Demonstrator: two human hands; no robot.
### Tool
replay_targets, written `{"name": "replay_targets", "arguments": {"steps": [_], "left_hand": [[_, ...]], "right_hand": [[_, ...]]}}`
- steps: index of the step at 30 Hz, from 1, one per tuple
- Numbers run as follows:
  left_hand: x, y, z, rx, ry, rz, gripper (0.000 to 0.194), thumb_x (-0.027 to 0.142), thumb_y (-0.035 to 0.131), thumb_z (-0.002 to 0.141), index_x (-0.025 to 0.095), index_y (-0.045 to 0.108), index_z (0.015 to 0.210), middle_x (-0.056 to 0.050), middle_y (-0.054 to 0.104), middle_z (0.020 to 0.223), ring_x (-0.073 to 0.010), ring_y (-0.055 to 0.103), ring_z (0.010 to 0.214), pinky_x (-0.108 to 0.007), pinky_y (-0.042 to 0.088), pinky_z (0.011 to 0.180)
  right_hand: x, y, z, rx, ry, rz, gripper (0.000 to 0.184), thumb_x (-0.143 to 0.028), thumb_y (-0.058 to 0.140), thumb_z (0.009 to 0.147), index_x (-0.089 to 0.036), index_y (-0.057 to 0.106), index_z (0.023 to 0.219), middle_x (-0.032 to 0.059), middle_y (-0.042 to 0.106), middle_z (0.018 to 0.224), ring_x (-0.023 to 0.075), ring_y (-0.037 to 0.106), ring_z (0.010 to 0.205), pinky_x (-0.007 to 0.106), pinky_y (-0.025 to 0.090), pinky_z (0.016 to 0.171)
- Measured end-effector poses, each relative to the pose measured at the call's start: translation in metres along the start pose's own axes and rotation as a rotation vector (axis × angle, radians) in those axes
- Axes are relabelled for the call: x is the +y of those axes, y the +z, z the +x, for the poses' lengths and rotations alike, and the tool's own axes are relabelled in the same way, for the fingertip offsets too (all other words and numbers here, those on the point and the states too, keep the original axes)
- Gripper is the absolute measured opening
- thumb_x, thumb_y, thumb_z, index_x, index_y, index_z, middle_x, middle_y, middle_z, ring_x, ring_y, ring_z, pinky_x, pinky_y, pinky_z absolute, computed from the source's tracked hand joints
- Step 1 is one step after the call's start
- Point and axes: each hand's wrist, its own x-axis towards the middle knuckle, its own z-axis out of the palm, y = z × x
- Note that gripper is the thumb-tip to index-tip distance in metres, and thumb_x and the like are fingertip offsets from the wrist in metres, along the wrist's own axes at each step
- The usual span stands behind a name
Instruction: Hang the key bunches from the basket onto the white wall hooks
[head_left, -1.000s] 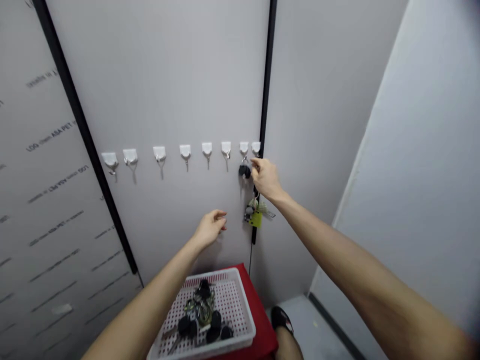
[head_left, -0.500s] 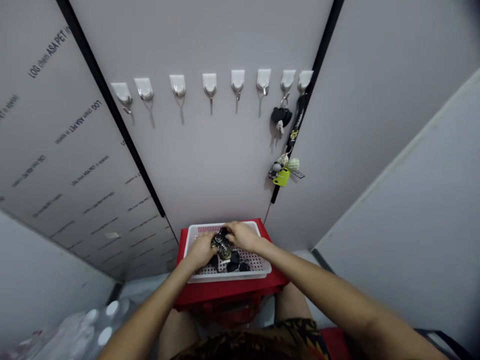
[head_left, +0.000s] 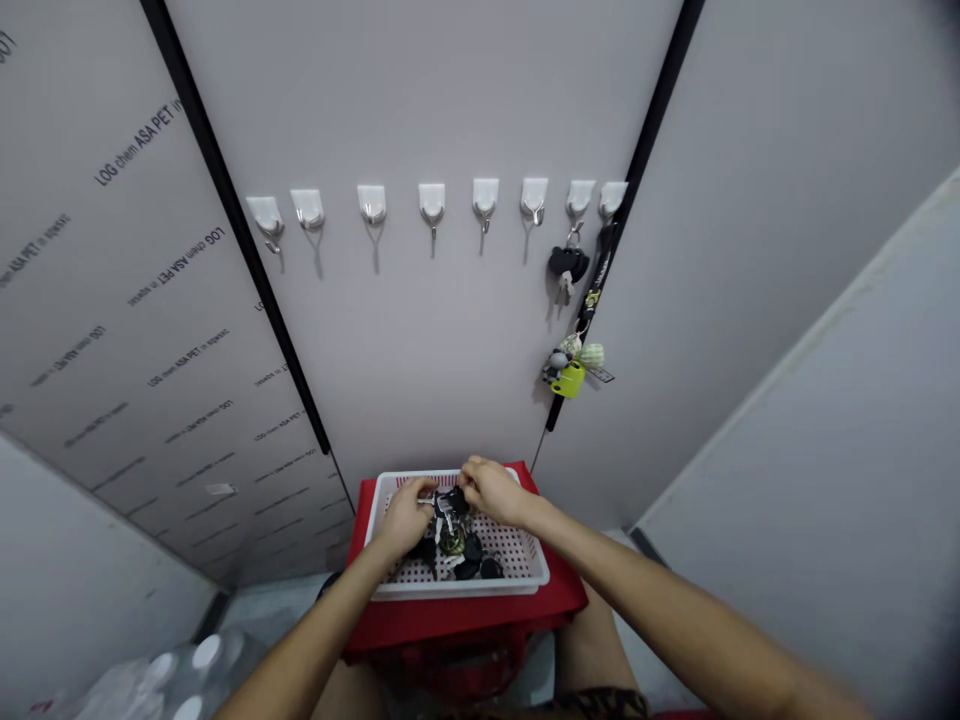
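Both my hands are down in a white perforated basket [head_left: 525, 575] that sits on a red stool [head_left: 465, 615]. My left hand [head_left: 405, 515] and my right hand [head_left: 491, 490] are closed on a bunch of black-headed keys [head_left: 450, 505] lifted slightly above a pile of several more keys [head_left: 461, 555]. On the grey wall above is a row of several white hooks [head_left: 431, 200]. A black key bunch [head_left: 566, 265] hangs from the second hook from the right. A black lanyard with a yellow-green charm [head_left: 571, 375] hangs from the rightmost hook.
Black vertical strips [head_left: 247, 260] divide the wall panels, and the left panel carries printed film. Clear plastic bottles [head_left: 172, 680] lie on the floor at lower left. A lighter wall [head_left: 840, 420] closes the right side. My knees show below the stool.
My right hand left the hooks and both hands dropped into the basket. They now hold a key bunch raised a little from the pile. The view has tilted down.
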Motion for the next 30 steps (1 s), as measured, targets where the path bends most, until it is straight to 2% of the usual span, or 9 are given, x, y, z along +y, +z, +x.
{"name": "replay_targets", "arguments": {"steps": [4, 8, 11, 14, 18, 21, 24, 27, 30], "left_hand": [[0.007, 0.004, 0.002, -0.001, 0.049, 0.001, 0.033, 0.006, 0.04, 0.056, 0.012, 0.049, 0.088, -0.007, 0.055, 0.09, -0.0127, 0.048, 0.084, -0.024, 0.034, 0.077], [0.004, 0.011, 0.0, 0.004, 0.099, 0.097, 0.035, 0.006, 0.044, 0.054, 0.013, 0.05, 0.088, -0.007, 0.053, 0.093, -0.0155, 0.046, 0.089, -0.027, 0.032, 0.08], [0.001, 0.011, -0.003, -0.011, 0.068, 0.019, 0.038, 0.003, 0.043, 0.053, 0.013, 0.048, 0.089, -0.007, 0.053, 0.093, -0.0147, 0.047, 0.087, -0.027, 0.033, 0.08], [0.009, 0.006, -0.006, -0.034, 0.056, -0.209, 0.037, 0.003, 0.042, 0.054, 0.013, 0.047, 0.09, -0.006, 0.053, 0.093, -0.0135, 0.048, 0.086, -0.028, 0.034, 0.079], [0.034, -0.007, -0.007, -0.048, 0.17, -0.494, 0.036, 0.013, 0.048, 0.058, 0.014, 0.044, 0.094, -0.007, 0.05, 0.1, -0.0135, 0.045, 0.093, -0.026, 0.033, 0.082], [0.055, -0.018, -0.001, -0.045, 0.24, -0.512, 0.031, 0.015, 0.049, 0.058, 0.013, 0.047, 0.089, -0.006, 0.054, 0.093, -0.0136, 0.048, 0.087, -0.026, 0.034, 0.081], [0.078, -0.028, 0.009, -0.074, 0.259, -0.544, 0.026, 0.018, 0.046, 0.062, 0.011, 0.049, 0.087, -0.007, 0.057, 0.088, -0.0137, 0.051, 0.08, -0.027, 0.037, 0.076], [0.112, -0.042, 0.021, -0.111, 0.318, -0.59, 0.028, 0.015, 0.047, 0.062, 0.012, 0.048, 0.09, -0.006, 0.057, 0.089, -0.0132, 0.051, 0.08, -0.026, 0.039, 0.073], [0.158, -0.059, 0.036, -0.045, 0.416, -0.586, 0.027, 0.013, 0.047, 0.062, 0.013, 0.049, 0.089, -0.004, 0.058, 0.085, -0.0116, 0.052, 0.076, -0.023, 0.04, 0.069]], "right_hand": [[0.003, 0.003, 0.005, -0.059, -0.028, -0.024, 0.025, -0.009, 0.037, 0.062, -0.015, 0.054, 0.078, 0.0062, 0.057, 0.079, 0.012, 0.05, 0.072, 0.019, 0.032, 0.061], [0.006, 0.02, 0.007, -0.143, -0.007, -0.069, 0.02, -0.012, 0.038, 0.063, -0.015, 0.057, 0.071, 0.0068, 0.059, 0.071, 0.0134, 0.051, 0.066, 0.021, 0.031, 0.056], [0.006, 0.024, 0.005, -0.095, -0.059, -0.028, 0.016, -0.014, 0.04, 0.062, -0.016, 0.056, 0.066, 0.0049, 0.057, 0.071, 0.0115, 0.049, 0.064, 0.02, 0.03, 0.054], [0.003, 0.013, 0.003, 0.044, -0.059, 0.089, 0.013, -0.013, 0.041, 0.059, -0.014, 0.053, 0.063, 0.003, 0.054, 0.066, 0.0085, 0.044, 0.058, 0.017, 0.03, 0.052], [-0.004, -0.018, 0.003, 0.117, -0.048, 0.295, 0.011, -0.011, 0.039, 0.059, -0.013, 0.049, 0.059, -0.0014, 0.048, 0.054, 0.0052, 0.039, 0.049, 0.015, 0.029, 0.047], [-0.006, -0.048, 0.001, 0.115, -0.052, 0.39, 0.01, -0.012, 0.037, 0.061, -0.013, 0.048, 0.06, -0.0039, 0.044, 0.048, 0.004, 0.036, 0.043, 0.014, 0.027, 0.043], [-0.004, -0.078, -0.002, 0.218, -0.061, 0.364, 0.01, -0.013, 0.037, 0.062, -0.013, 0.047, 0.06, -0.0046, 0.042, 0.046, 0.0037, 0.034, 0.041, 0.014, 0.026, 0.041], [0.002, -0.116, -0.002, 0.36, -0.07, 0.299, 0.011, -0.016, 0.038, 0.063, -0.013, 0.047, 0.058, -0.0042, 0.043, 0.046, 0.0039, 0.035, 0.042, 0.015, 0.027, 0.041], [0.009, -0.162, 0.001, 0.508, -0.044, 0.292, 0.011, -0.017, 0.039, 0.063, -0.013, 0.048, 0.061, -0.0035, 0.046, 0.047, 0.0046, 0.038, 0.043, 0.015, 0.029, 0.042]]}}
